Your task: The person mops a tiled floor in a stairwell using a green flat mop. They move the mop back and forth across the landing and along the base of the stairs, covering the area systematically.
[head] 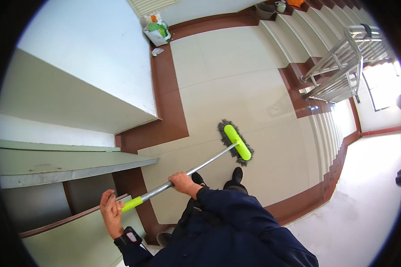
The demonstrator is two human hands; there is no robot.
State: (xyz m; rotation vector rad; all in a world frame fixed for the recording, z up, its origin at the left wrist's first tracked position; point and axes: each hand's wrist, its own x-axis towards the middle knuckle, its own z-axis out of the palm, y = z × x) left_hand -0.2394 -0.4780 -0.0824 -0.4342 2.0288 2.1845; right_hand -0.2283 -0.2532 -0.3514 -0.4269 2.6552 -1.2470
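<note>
A mop with a lime-green oval plate (233, 134) and a grey fringed head (223, 135) stands on the beige tiled floor, just ahead of my black shoes (237, 174). Its silver metal pole (209, 161) slants back towards me at the left. My right hand (183, 183) wraps around the middle of the pole. At the top end, my left hand (112, 207) holds the lime-green grip (132, 203) loosely, its fingers partly curled. The tip of the grip is hidden by that hand.
Left of me a pale green door (77, 163) stands ajar beside a white wall (97, 50). A bag of items (157, 33) sits in the far corner. Stairs (294, 33) with a metal railing (337, 70) rise at the right; others descend beside them. A bucket (265, 11) stands near the steps.
</note>
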